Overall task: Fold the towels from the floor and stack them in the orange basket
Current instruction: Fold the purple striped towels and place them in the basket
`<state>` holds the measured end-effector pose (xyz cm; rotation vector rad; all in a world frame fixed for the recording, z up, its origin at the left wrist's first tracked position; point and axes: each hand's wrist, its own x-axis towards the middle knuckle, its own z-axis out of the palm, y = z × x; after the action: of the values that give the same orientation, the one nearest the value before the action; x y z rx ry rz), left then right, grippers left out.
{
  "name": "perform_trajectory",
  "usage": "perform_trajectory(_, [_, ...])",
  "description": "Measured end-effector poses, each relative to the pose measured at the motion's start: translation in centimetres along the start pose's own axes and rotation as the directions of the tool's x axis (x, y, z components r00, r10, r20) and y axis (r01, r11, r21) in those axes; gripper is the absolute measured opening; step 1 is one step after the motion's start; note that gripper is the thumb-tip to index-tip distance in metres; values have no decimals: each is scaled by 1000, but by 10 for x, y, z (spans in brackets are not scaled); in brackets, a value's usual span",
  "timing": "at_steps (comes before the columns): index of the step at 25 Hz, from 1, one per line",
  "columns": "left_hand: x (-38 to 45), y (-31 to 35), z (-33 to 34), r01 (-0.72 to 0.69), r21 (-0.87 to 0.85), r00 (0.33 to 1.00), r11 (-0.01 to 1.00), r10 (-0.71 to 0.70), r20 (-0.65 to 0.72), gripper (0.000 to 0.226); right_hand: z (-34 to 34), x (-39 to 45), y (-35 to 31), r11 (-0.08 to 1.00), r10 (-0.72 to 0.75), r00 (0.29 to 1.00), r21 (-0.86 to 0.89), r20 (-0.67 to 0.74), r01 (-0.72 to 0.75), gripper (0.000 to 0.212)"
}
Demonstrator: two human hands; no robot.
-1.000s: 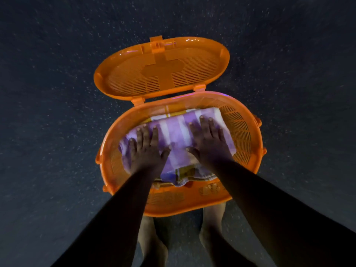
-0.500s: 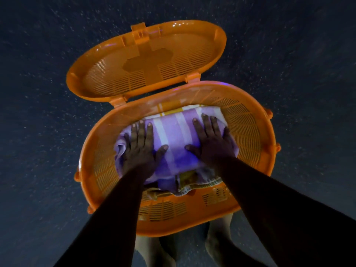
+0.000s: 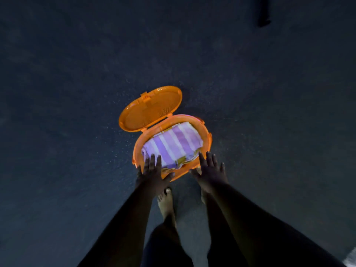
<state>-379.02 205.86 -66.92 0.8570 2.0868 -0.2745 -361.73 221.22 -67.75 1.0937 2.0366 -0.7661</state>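
Both hands hovered spread and empty, my left hand (image 3: 152,175) over the near rim of the orange basket (image 3: 208,140), my right hand (image 3: 211,173) just beside it. Inside lay the folded purple-striped towel (image 3: 172,146); the lid (image 3: 150,108) stood open.

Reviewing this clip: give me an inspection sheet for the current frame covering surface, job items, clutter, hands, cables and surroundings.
Surface: dark speckled floor, dimly lit.
Job's things: orange basket on the floor, lid hinged open; purple striped towel folded on top inside, a yellowish layer beneath it.
Clutter: dark object at the far top, unclear.
Grippers: left hand and right hand open, fingers spread, at the basket's near rim, holding nothing.
Cables: nothing seen.
Surroundings: the person's bare foot below the basket.
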Motion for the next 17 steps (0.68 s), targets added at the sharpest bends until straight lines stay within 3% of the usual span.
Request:
perform_trajectory(7, [-185,59,-95,-289,178,957,941,277,89,99,-42,-244,23,945,214,973,269,-89,-183,89])
perform_trajectory(9, [-280,103,-105,-505,353,861,787,490,139,99,-26,-369,49,839,404,902,454,-151,-299,90])
perform_trajectory(12, [-286,117,-106,-547,393,834,739,523,175,99,-17,-387,56,827,411,892,489,-190,-278,92])
perform_trajectory(15, [-338,164,-79,-666,516,724,539,633,274,99,12,-466,96,717,564,804,593,-186,-366,93])
perform_trajectory(17, [-362,194,-61,-692,560,686,456,658,311,99,41,-498,116,652,619,762,663,-187,-367,93])
